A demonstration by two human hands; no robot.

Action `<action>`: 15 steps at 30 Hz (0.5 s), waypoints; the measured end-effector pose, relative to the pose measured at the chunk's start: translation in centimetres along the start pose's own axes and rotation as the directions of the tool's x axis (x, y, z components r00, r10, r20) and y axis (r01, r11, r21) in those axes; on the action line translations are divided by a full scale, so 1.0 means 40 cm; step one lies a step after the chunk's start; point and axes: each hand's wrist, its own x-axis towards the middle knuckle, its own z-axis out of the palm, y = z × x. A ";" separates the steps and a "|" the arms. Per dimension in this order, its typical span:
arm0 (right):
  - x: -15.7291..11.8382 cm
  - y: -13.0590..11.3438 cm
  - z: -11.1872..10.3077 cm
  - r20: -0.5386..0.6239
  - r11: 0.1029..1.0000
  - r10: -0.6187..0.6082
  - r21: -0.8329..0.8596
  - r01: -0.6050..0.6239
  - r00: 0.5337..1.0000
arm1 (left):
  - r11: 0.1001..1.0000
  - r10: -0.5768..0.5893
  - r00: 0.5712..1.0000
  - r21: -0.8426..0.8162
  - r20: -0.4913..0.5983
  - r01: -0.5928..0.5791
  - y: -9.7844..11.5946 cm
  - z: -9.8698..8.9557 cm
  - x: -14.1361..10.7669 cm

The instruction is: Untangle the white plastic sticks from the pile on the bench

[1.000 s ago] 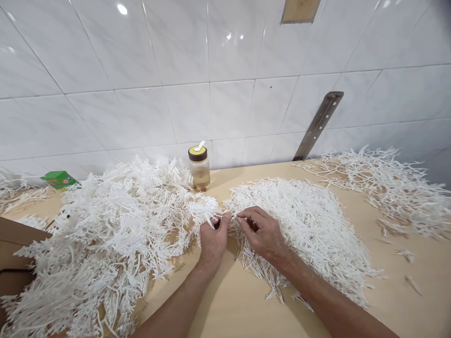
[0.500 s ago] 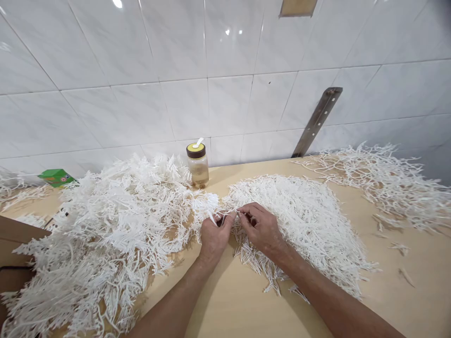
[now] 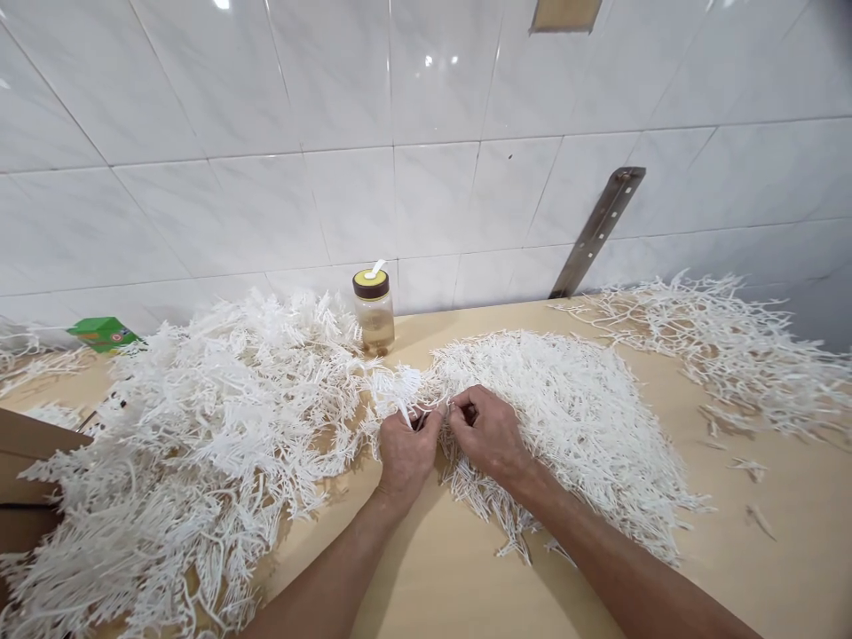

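Note:
My left hand (image 3: pixel 406 453) is closed on a white branched plastic sprig (image 3: pixel 398 387), whose fanned tips stick out above the fingers. Close beside it, my right hand (image 3: pixel 491 437) is closed in a pinch at the sprig's right end. What sits between those right fingertips is too small to make out clearly. A big loose heap of white branched sprigs (image 3: pixel 219 435) spreads to the left of my hands. Under and beyond my right hand lies a flatter pile of short white pieces (image 3: pixel 572 426).
A clear jar (image 3: pixel 374 315) with a yellow and dark lid stands near the tiled wall. At far right lies a tangle of thin white stems (image 3: pixel 719 346). A metal bracket (image 3: pixel 597 232) leans at the wall, and a green box (image 3: pixel 103 333) sits at far left.
My right fingers have curled in slightly at the sprig's end. The sprig's fanned tips have shifted a little to the right. Both hands stay in nearly the same place.

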 end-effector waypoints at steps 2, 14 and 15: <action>0.007 0.012 -0.005 -0.026 0.997 0.078 0.001 -0.078 0.997 | 0.998 0.060 0.997 0.008 0.041 -0.061 0.000 -0.005 -0.002; 0.010 0.012 -0.035 -0.062 0.997 -0.037 0.064 0.041 0.997 | 0.988 -0.054 0.998 -0.143 0.040 0.059 -0.019 -0.006 0.022; 0.008 0.003 -0.035 -0.052 0.993 -0.084 0.077 0.088 0.995 | 0.988 -0.060 0.997 -0.141 0.049 0.066 -0.020 -0.006 0.023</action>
